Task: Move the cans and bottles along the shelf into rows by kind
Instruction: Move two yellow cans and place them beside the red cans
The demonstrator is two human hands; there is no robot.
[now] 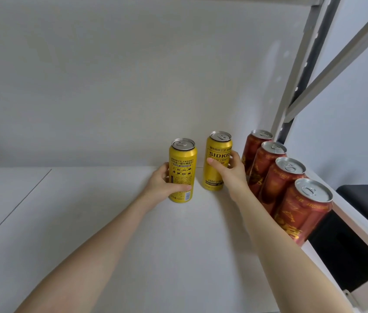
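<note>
Left hand [161,185] and right hand [231,171] each grip a smooth metal can on the pale, matte shelf [110,233].
Left fingers curl round the left yellow can [182,168]; right fingers wrap the right yellow can [217,152], farther back near the wall. Both cylinders stand upright, apart. Four glossy red cans [279,179] with silver tops line the shelf's right edge beside a grey steel post [302,71].

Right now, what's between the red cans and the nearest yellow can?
Only the right hand, its fingers curled round that yellow can on the side facing the red cans; no other item there. Seen in the head view.
</note>
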